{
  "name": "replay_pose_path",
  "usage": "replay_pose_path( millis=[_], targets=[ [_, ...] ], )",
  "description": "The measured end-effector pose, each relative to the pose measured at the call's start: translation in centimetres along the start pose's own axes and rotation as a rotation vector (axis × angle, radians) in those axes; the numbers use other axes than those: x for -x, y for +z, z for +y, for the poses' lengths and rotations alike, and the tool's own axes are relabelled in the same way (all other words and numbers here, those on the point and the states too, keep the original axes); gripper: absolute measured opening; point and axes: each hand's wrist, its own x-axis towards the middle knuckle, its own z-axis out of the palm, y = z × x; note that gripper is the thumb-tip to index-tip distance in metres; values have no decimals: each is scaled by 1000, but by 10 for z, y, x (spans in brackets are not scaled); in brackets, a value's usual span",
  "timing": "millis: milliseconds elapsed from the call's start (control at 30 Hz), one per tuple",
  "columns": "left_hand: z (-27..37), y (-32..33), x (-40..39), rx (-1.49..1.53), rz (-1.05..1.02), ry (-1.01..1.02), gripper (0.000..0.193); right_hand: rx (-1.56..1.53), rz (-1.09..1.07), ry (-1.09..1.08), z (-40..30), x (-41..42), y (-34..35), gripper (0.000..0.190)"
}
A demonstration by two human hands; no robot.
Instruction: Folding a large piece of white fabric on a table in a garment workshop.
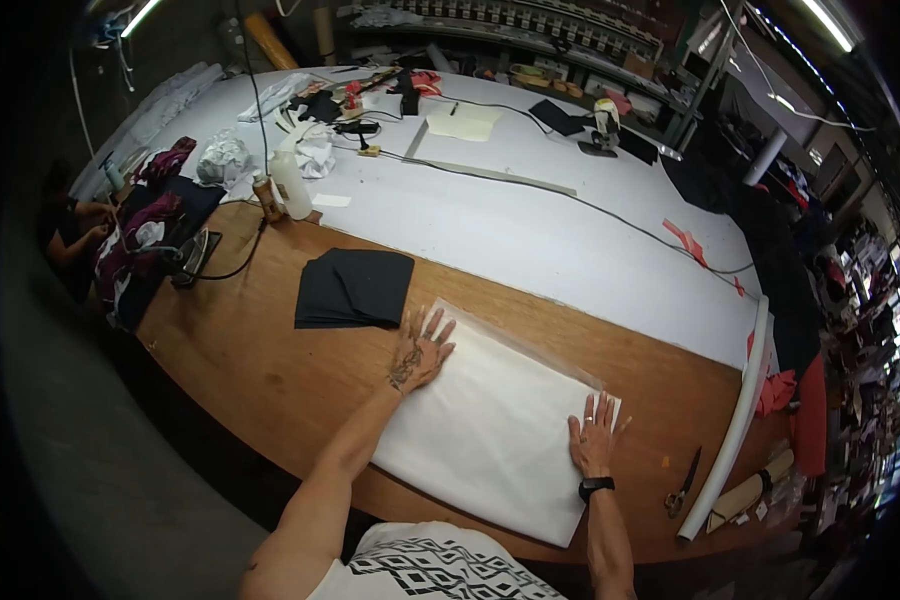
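Observation:
A large white sheet of fabric or paper (487, 427), folded or layered, lies flat on the brown wooden table in front of me. A thin translucent strip (525, 345) shows along its far edge. My left hand (422, 351) rests palm down on the sheet's far left corner, fingers spread. On the far right corner lies my right hand (594, 439), also flat with fingers apart, a black band on its wrist. Just beyond my left hand is a stack of black fabric pieces (356, 289). Neither hand grips anything.
Scissors (682, 484) and a long white roll (731, 420) lie at the right. An iron (195, 255) with a cord stands left, near bottles (291, 187). A cable (495, 178) crosses the white table surface (495, 232). Another person (75, 232) sits at the far left.

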Motion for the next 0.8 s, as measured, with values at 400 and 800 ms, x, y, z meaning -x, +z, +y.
replay_pose_path(
  millis=[400, 800],
  targets=[
    [32, 2, 18, 125, -112, 61, 57, -77, -74, -43, -9, 3, -2, 62],
    [95, -21, 57, 209, -70, 262, 55, -142, -34, -12, -3, 23, 4, 59]
  ],
)
